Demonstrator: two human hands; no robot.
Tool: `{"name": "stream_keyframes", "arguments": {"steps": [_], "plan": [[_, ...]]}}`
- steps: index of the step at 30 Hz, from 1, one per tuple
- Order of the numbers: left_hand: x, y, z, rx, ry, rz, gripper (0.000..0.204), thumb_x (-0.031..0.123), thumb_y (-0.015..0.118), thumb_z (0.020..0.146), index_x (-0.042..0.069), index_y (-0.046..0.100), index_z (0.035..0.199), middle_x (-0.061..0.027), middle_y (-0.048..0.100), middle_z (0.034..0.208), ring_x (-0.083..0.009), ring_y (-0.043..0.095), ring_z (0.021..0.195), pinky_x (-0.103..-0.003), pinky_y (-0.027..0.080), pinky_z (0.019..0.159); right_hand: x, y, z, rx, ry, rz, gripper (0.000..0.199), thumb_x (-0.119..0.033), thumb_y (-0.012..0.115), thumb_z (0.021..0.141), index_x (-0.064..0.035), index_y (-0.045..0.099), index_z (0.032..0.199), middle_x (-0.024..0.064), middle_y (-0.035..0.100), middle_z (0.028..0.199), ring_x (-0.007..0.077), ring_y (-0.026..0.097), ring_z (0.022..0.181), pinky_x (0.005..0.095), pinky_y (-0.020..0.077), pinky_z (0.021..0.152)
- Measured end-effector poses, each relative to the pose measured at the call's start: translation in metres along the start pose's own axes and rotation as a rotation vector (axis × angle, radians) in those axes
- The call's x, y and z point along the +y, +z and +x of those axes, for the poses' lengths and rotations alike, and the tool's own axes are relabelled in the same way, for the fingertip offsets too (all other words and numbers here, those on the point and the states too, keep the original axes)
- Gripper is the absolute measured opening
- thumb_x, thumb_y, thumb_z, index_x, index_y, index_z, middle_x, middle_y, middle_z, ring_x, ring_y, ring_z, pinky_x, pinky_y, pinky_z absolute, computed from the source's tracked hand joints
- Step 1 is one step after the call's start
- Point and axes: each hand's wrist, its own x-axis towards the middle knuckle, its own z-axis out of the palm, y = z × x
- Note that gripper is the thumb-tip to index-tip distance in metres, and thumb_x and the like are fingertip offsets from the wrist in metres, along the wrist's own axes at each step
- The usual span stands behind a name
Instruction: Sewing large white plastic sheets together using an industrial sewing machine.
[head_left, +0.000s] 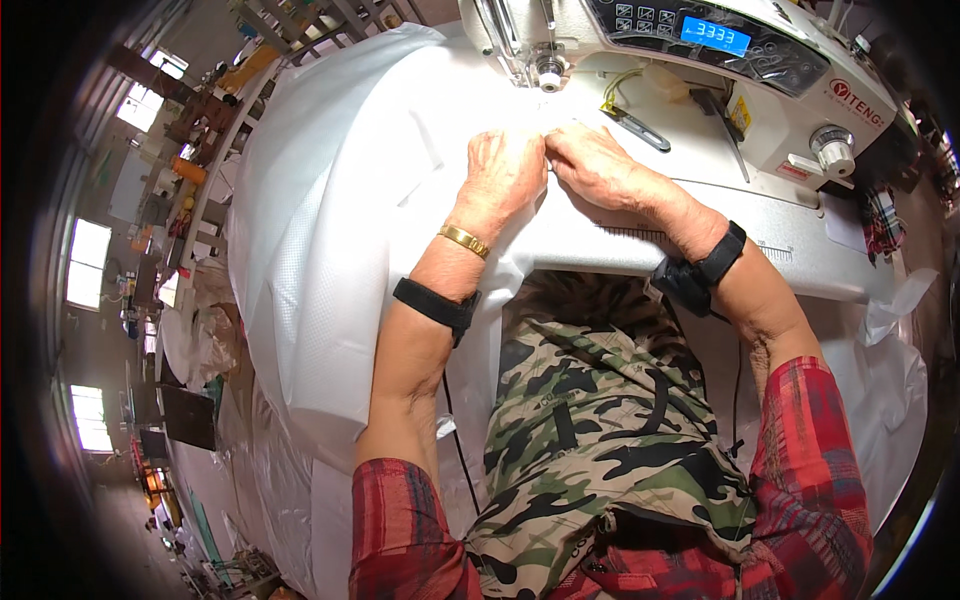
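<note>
Both my hands meet at the front of a sewing machine [650, 70], just below its needle area [548, 75]. Pinched fingers of my left hand [508, 165] hold the edge of a large white sheet of fabric [330, 210]. Beside it, almost touching, my right hand [598, 168] also has its fingers closed at the fabric edge. Glare washes out the cloth around the fingertips, so the exact edge is hard to make out. The fabric spreads over the bed to the left and hangs down past my left forearm.
On the machine bed to the right lie a small grey-handled cutter [640, 130] and a black tool with a thin shaft [720, 120]. A ruler scale [635, 233] runs along the front edge. A checked cloth [882, 225] sits at far right. Cluttered shelving [200, 190] stands left.
</note>
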Motion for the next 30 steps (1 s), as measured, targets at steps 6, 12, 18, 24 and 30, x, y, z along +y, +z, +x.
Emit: {"name": "stream_keyframes", "arguments": {"steps": [6, 12, 18, 24, 30], "plan": [[0.032, -0.014, -0.047, -0.012, -0.157, -0.006, 0.013, 0.013, 0.066, 0.081, 0.003, 0.066, 0.073, -0.0160, 0.066, 0.068, -0.0333, 0.068, 0.066, -0.044, 0.053, 0.064, 0.008, -0.015, 0.003, -0.148, 0.116, 0.160, 0.028, -0.014, 0.050, 0.089, 0.0029, 0.066, 0.106, 0.0232, 0.067, 0.101, 0.0376, 0.063, 0.102, 0.0462, 0.0478, 0.093], [0.036, -0.008, -0.051, -0.021, -0.199, 0.037, 0.012, 0.010, 0.063, 0.088, 0.003, 0.064, 0.078, -0.0160, 0.064, 0.066, -0.0330, 0.067, 0.066, -0.043, 0.053, 0.064, 0.014, -0.014, 0.001, -0.113, 0.092, 0.173, 0.035, -0.011, 0.048, 0.087, -0.0007, 0.070, 0.112, 0.0242, 0.070, 0.107, 0.0367, 0.066, 0.105, 0.0442, 0.0493, 0.097], [0.018, -0.002, -0.030, -0.074, -0.183, 0.080, 0.010, 0.011, 0.063, 0.088, 0.003, 0.070, 0.089, -0.0186, 0.068, 0.078, -0.0353, 0.069, 0.077, -0.046, 0.054, 0.072, 0.016, 0.002, 0.006, -0.151, 0.059, 0.100, 0.028, -0.011, 0.048, 0.087, -0.0006, 0.071, 0.101, 0.0233, 0.069, 0.093, 0.0382, 0.066, 0.096, 0.0543, 0.0460, 0.091], [0.000, 0.004, -0.006, -0.079, -0.244, 0.028, 0.015, 0.013, 0.064, 0.088, 0.003, 0.073, 0.094, -0.0216, 0.069, 0.085, -0.0391, 0.068, 0.084, -0.048, 0.054, 0.078, 0.004, -0.002, 0.006, -0.168, 0.053, 0.071, 0.026, -0.013, 0.047, 0.092, 0.0017, 0.067, 0.101, 0.0216, 0.067, 0.094, 0.0376, 0.065, 0.095, 0.0488, 0.0496, 0.091], [-0.009, 0.018, 0.012, -0.056, -0.280, 0.026, 0.016, 0.012, 0.062, 0.085, 0.000, 0.072, 0.081, -0.0233, 0.070, 0.082, -0.0398, 0.070, 0.082, -0.048, 0.055, 0.075, 0.004, 0.006, 0.013, 0.111, 0.366, 0.369, 0.031, -0.017, 0.053, 0.093, 0.0008, 0.071, 0.111, 0.0200, 0.073, 0.098, 0.0302, 0.070, 0.095, 0.0408, 0.0526, 0.092]]}}
